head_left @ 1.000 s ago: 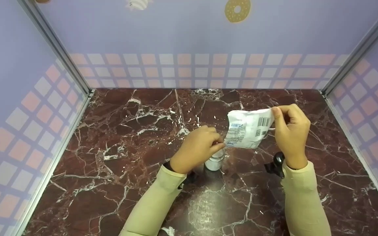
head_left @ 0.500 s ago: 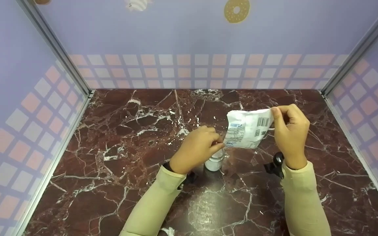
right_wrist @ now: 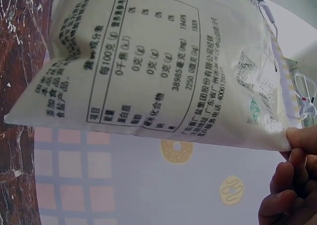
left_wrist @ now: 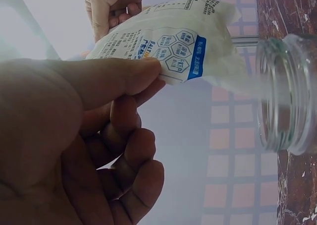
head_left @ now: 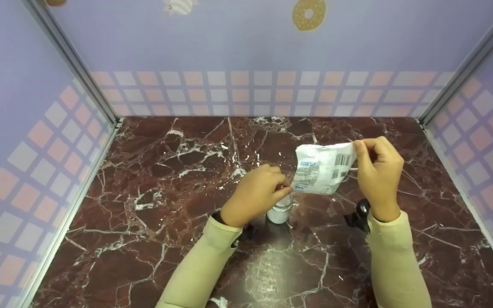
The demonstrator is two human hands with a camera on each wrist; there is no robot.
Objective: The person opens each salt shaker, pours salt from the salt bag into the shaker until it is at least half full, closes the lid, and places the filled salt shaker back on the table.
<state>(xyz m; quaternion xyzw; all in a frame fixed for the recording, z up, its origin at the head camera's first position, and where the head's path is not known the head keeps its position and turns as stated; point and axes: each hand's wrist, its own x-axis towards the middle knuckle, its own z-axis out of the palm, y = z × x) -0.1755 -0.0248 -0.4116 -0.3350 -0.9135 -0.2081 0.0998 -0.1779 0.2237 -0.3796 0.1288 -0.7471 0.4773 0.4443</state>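
A printed white plastic bag of salt (head_left: pixel 323 169) hangs tilted between both hands, its low end toward the left. My left hand (head_left: pixel 259 192) pinches one edge of it between thumb and forefinger, the other fingers curled. The right hand (head_left: pixel 379 171) pinches the bag's raised upper corner. In the left wrist view, white salt (left_wrist: pixel 247 86) streams from the bag into the mouth of a glass jar (left_wrist: pixel 282 93). That jar stands upright on the table in the head view, partly covered by my left hand, with white content showing through its wall.
White specks are scattered over the dark red marbled table (head_left: pixel 144 256), mostly behind my left hand. Lilac walls with a tile pattern (head_left: pixel 263 92) enclose the table at the back and both sides.
Hands, bag and jar stay almost exactly where they were. The bag's printed face shifts only very slightly.
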